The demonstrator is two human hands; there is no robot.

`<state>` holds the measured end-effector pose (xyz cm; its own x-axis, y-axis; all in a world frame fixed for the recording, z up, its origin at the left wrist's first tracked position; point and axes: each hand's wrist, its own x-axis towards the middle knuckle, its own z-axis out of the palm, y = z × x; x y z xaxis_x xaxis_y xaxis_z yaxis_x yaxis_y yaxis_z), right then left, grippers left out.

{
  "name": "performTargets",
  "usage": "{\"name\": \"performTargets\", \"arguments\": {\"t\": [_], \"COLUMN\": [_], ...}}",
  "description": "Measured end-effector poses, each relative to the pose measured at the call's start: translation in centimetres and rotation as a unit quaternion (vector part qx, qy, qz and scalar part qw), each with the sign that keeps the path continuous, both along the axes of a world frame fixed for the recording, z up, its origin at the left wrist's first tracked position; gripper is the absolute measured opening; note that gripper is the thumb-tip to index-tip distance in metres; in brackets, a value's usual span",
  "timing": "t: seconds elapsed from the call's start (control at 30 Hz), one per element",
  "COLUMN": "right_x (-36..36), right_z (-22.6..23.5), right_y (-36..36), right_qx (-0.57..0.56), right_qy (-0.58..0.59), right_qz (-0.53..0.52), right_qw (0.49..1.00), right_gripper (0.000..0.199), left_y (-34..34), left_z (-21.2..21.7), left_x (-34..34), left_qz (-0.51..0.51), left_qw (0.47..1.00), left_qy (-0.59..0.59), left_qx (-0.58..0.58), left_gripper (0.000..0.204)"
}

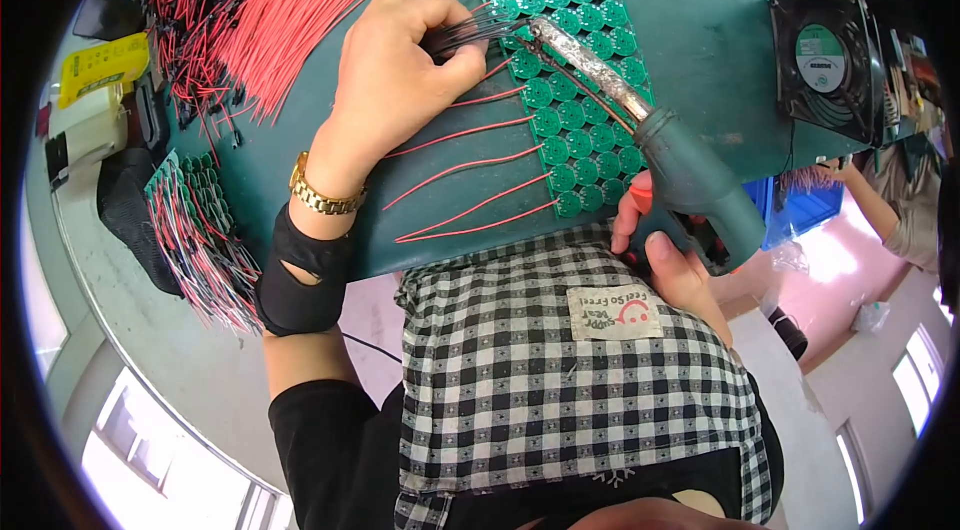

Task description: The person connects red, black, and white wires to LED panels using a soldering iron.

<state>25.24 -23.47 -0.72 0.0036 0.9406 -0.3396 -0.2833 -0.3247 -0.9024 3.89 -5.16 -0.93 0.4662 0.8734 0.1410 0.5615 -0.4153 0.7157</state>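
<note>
My left hand (400, 60) is closed on a bundle of thin black wires (470, 30), held over a green panel of round circuit boards (580, 80) on the dark green table (700, 50). My right hand (665, 250) grips a teal pistol-style soldering gun (680, 165); its foil-wrapped barrel (580, 55) points up-left, with the tip close to the black wires. Several red wires (470, 170) stick out leftward from the panel's left edge.
A heap of loose red wires (280, 10) lies at the table's top left. A wired green panel (200, 230) hangs at the left edge. A black fan (825, 60) stands at the right. Another person's arm (880, 200) shows at the far right.
</note>
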Motion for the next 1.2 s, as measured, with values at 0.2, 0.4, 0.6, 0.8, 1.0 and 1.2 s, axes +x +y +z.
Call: {"name": "performTargets", "arguments": {"t": [0.2, 0.4, 0.6, 0.8, 1.0, 1.2], "right_x": [0.0, -0.1, 0.2, 0.8, 2.2, 1.1], "right_z": [0.4, 0.0, -0.3, -0.9, -2.6, -2.4], "right_y": [0.3, 0.5, 0.3, -0.6, -1.4, -1.5], "right_qx": [-0.007, 0.031, 0.047, 0.148, 0.129, 0.114], "right_qy": [-0.039, -0.058, -0.037, -0.018, -0.057, -0.026], "right_qz": [0.024, 0.027, 0.005, -0.036, 0.019, 0.024], "right_qw": [0.999, 0.997, 0.998, 0.988, 0.990, 0.993], "right_gripper": [0.055, 0.056, 0.063, 0.054, 0.060, 0.058], "left_y": [0.2, 0.2, 0.4, 0.5, 1.1, -2.0], "left_z": [-0.1, -0.2, 0.0, -0.3, 0.3, 2.6], "left_x": [0.0, -0.1, 0.0, -0.4, -1.8, -1.0], "left_qz": [-0.003, -0.006, -0.008, -0.001, -0.052, 0.057], "left_qw": [1.000, 0.998, 0.998, 0.998, 0.994, 0.998], "left_qy": [0.000, 0.009, 0.018, 0.018, 0.014, -0.038], "left_qx": [0.021, 0.057, 0.053, 0.060, 0.093, -0.001], "left_gripper": [0.013, 0.010, 0.012, 0.012, 0.012, 0.015]}}
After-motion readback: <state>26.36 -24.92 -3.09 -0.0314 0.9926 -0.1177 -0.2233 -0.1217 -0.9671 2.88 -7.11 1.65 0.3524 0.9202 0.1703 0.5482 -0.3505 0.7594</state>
